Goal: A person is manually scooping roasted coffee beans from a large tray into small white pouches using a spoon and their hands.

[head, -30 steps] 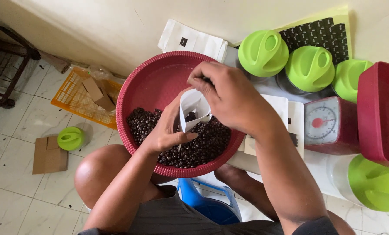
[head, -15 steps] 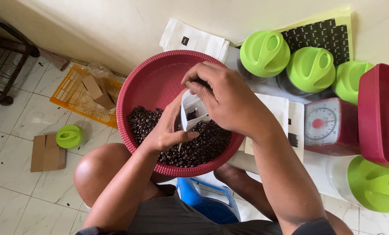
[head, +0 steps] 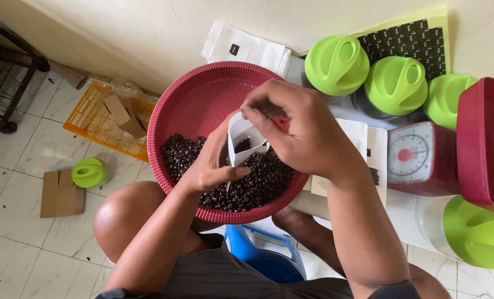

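Holding a small white pouch (head: 240,139) open at frame centre, above the coffee beans (head: 225,171) heaped in the lower half of the red basin (head: 203,94). Left hand (head: 214,160) clamped on the pouch's lower edge, thumb across the front. Right hand (head: 297,130) closed at the pouch mouth, fingertips pinched together; whatever sits between them hidden, possibly beans or a scoop. Some dark beans visible inside the pouch.

Compared with half a second and one second back: right hand shifted slightly lower and closer over the pouch mouth, pouch tilted a little more toward the left hand; basin and surroundings unmoved. Judged as filling in progress, pouch far from full.

Outward: basin resting over the knees, above a blue stool (head: 263,257). Right of centre, red dial scale (head: 418,158), touching a red box (head: 485,141) at the right edge. Upper right, three jars with green lids (head: 393,83); lower right, a fourth jar (head: 468,230). Flat white pouches (head: 247,47) at top centre. Left side, on the tiled floor: yellow crate (head: 100,119), loose green lid (head: 89,171), cardboard piece (head: 61,192).
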